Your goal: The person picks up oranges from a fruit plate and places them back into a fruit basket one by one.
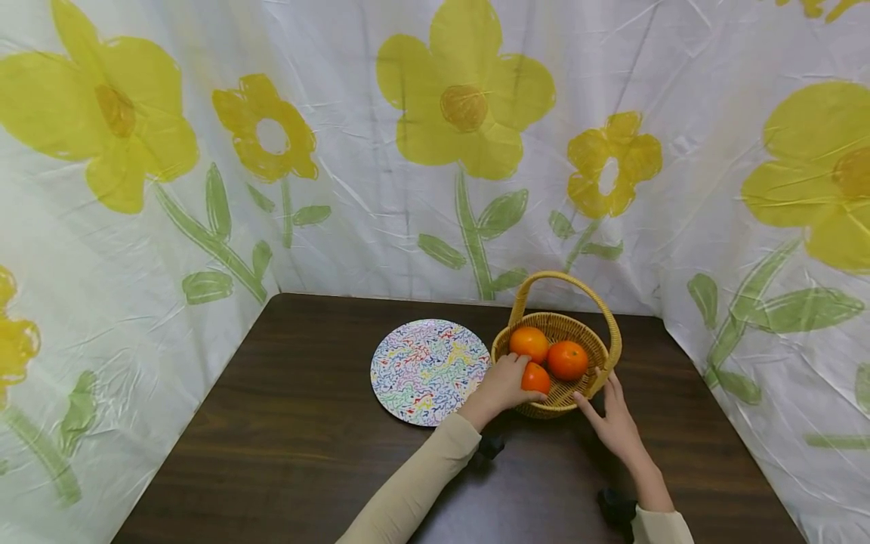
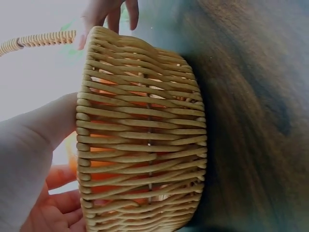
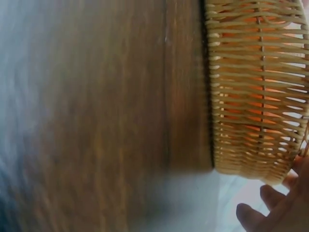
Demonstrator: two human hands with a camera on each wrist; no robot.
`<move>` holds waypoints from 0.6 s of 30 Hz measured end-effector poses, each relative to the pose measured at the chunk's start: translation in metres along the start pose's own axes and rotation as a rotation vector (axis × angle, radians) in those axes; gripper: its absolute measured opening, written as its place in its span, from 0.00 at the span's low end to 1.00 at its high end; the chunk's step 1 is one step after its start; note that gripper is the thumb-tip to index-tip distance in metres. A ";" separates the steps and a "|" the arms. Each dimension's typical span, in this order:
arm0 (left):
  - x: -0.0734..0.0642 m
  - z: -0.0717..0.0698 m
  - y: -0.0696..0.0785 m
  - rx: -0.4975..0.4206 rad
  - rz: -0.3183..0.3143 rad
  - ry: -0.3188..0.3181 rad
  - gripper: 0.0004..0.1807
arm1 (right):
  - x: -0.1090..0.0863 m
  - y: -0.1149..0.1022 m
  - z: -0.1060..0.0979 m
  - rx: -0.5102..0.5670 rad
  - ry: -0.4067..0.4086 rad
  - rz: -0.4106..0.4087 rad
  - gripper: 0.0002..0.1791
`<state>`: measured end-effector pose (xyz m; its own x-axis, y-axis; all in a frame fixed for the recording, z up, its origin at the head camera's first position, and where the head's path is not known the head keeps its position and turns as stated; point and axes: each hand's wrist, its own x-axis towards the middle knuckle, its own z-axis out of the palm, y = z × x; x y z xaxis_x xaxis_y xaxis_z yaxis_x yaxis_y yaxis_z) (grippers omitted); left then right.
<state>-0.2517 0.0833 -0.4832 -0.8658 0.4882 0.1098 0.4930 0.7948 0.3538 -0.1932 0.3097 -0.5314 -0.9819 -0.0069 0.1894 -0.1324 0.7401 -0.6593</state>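
A wicker basket [image 1: 553,325] with a tall arched handle stands on the table and holds three oranges. My left hand [image 1: 501,384] reaches over its near-left rim, with fingers and thumb around the nearest orange [image 1: 535,379]. Behind that fruit lie another orange [image 1: 529,344] and a third orange [image 1: 568,360]. Through the weave, orange skin [image 2: 111,174] shows in the left wrist view. At the basket's right side, by the handle's foot, my right hand [image 1: 617,420] touches the rim with spread fingers. Several fingers [image 3: 248,215] extend past the wicker wall in the right wrist view.
A round placemat [image 1: 430,370] with a multicoloured squiggle pattern lies left of the basket, close to it. The dark wooden table [image 1: 285,423] is bounded by a white curtain [image 1: 353,227] with yellow flowers at the back and sides.
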 end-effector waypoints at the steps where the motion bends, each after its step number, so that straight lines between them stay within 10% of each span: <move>1: 0.000 0.001 -0.001 0.001 0.006 0.011 0.41 | 0.000 0.000 0.001 0.010 0.002 -0.002 0.42; 18: -0.025 0.006 -0.018 -0.071 0.094 0.122 0.34 | -0.015 -0.003 0.004 0.120 0.008 0.005 0.44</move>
<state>-0.2389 0.0591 -0.4981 -0.8221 0.5084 0.2562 0.5689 0.7179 0.4012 -0.1783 0.3047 -0.5354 -0.9815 0.0019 0.1916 -0.1436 0.6545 -0.7423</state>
